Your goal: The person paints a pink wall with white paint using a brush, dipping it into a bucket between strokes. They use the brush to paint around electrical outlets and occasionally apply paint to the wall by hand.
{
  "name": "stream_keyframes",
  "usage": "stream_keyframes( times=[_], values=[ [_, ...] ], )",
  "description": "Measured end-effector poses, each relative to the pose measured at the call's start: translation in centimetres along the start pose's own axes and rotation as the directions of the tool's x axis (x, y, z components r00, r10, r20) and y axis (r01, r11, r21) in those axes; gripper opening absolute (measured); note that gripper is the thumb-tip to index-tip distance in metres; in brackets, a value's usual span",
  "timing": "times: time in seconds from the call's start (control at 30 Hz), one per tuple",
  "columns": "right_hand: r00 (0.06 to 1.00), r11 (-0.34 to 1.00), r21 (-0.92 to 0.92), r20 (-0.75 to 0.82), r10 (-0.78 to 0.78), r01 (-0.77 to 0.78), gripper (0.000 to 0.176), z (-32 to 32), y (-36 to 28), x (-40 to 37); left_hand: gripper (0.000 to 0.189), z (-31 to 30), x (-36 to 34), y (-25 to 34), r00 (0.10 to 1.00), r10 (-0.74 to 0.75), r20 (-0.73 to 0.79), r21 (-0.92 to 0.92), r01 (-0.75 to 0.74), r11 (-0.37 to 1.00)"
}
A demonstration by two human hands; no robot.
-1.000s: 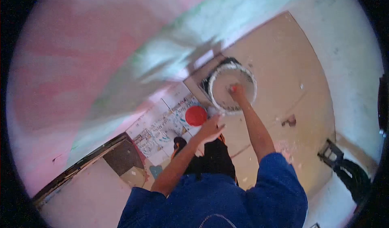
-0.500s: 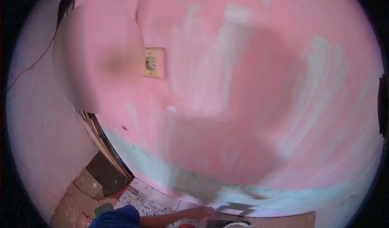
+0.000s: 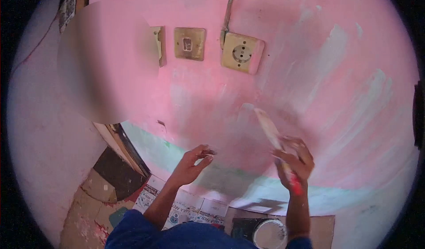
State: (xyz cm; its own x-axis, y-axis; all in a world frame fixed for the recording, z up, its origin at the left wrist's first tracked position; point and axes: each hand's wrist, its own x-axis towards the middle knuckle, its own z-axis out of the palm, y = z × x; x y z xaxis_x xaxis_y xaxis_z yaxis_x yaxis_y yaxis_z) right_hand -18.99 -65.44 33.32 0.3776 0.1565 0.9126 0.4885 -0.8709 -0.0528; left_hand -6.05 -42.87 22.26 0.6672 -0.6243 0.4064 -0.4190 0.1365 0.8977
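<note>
The red-handled, brush-like tool (image 3: 268,126) is clasped in the right hand (image 3: 297,164), its pale end thus angled toward the pink wall (image 3: 203,103); contact cannot be told. The left hand (image 3: 191,164) is held loosely curved, thumb apart; the bucket (image 3: 255,235) stands below, presumably for easy reach.

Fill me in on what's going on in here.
A person in blue sleeves is at a pink wall streaked with white. The right hand grips a red-ended tool, likely a brush, its pale end towards the wall below a socket. The left hand is partly curled; whether it holds anything is unclear. A bucket of pale stuff stands below.
</note>
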Motion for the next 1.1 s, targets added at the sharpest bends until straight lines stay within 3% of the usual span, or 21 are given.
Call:
stream_keyframes(
  times=[0.03,0.1,0.23,0.3,0.4,0.5,0.53,0.6,0.7,0.83,0.9,0.93,1.03,1.1],
  values=[
    [0.984,0.987,-0.052,0.102,-0.146,0.152,0.018,1.1,0.0,1.7,0.025,-0.8,-0.3,-0.2,0.999,0.008,-0.048,-0.043,-0.010,0.999],
    [0.927,0.925,-0.256,0.324,-0.190,0.279,0.018,2.7,-1.8,4.7,0.024,-2.1,-0.7,-0.6,0.995,0.053,-0.081,-0.061,-0.058,0.996],
    [0.934,0.856,-0.419,0.309,-0.178,0.302,0.019,7.3,-1.5,5.5,0.024,-3.6,-1.4,-1.0,0.999,0.008,-0.032,0.017,-0.007,1.000],
    [0.854,0.811,-0.439,0.503,-0.136,0.387,0.018,8.9,-1.4,3.9,0.023,-4.1,-1.8,-1.2,1.000,-0.014,-0.008,-0.015,0.014,1.000],
    [0.884,0.872,-0.365,0.444,-0.145,0.326,0.016,7.8,-3.9,5.6,0.021,-4.8,-2.0,-1.9,1.000,-0.001,0.026,-0.034,0.001,0.999],
    [0.927,0.850,-0.434,0.346,-0.148,0.298,0.014,8.3,-3.4,7.8,0.021,-4.4,-1.4,-2.4,0.999,0.002,0.033,-0.066,0.001,0.998],
    [0.929,0.851,-0.438,0.343,-0.140,0.290,0.014,8.9,-3.3,6.9,0.021,-4.3,-1.5,-1.9,0.999,-0.001,0.042,-0.064,0.003,0.998],
    [0.838,0.823,-0.403,0.524,-0.151,0.400,0.013,10.4,-2.7,4.4,0.021,-4.3,-1.5,-0.6,0.989,-0.059,0.134,-0.030,0.064,0.998],
    [0.890,0.851,-0.381,0.413,-0.192,0.360,0.013,9.0,-4.5,6.5,0.025,-4.1,-1.6,-2.6,0.993,0.001,0.116,-0.032,0.003,0.999],
    [0.922,0.852,-0.448,0.376,-0.096,0.272,0.013,9.1,-3.2,6.1,0.024,-3.8,-1.7,-2.6,0.988,0.008,0.152,-0.036,-0.003,0.999],
    [0.734,0.909,-0.344,0.676,0.066,0.235,0.016,9.3,-3.4,3.0,0.023,-3.8,-2.2,-2.1,0.993,-0.003,0.115,0.006,0.003,1.000],
    [0.731,0.907,-0.349,0.679,0.072,0.234,0.016,8.7,-3.5,3.0,0.023,-3.8,-2.3,-2.4,0.993,-0.002,0.120,-0.001,0.002,1.000],
    [0.916,0.888,-0.360,0.376,-0.143,0.287,0.018,6.6,-3.5,4.7,0.024,-3.9,-2.2,-2.8,0.991,-0.016,0.133,-0.069,0.025,0.997],
    [0.890,0.851,-0.432,0.448,-0.086,0.299,0.018,7.2,-1.9,3.3,0.023,-3.6,-2.3,-2.4,0.988,-0.043,0.147,0.010,0.042,0.999]
  ],
)
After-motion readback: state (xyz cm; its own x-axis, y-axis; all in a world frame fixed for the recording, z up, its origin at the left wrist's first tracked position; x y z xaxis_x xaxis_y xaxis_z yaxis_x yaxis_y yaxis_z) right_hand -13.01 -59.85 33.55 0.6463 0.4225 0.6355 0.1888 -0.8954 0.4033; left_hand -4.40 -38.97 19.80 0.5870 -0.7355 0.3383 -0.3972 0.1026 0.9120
